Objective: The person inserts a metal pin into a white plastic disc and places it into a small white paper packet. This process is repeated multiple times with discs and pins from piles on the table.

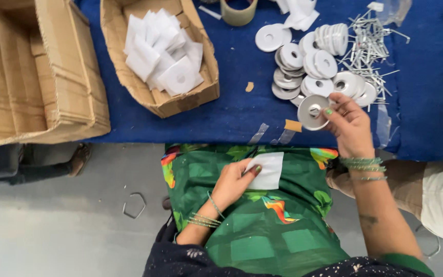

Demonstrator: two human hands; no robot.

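My left hand (233, 182) rests on my lap and holds a small white paper pouch (268, 171) by its left edge. My right hand (351, 124) is at the near edge of the blue table (242, 97) and grips a round metal washer (311, 112) between thumb and fingers. Just beyond it lies a heap of similar metal washers (314, 66), some overlapping. A pile of thin metal nails (367, 43) lies to the right of the heap.
A small cardboard tray (180, 100) holds several filled white pouches (162, 48). A large cardboard box (37, 77) stands at the left. A tape roll (238, 13) sits at the far edge; tape strips (283, 134) hang at the near edge. Another person's leg (437, 190) is at right.
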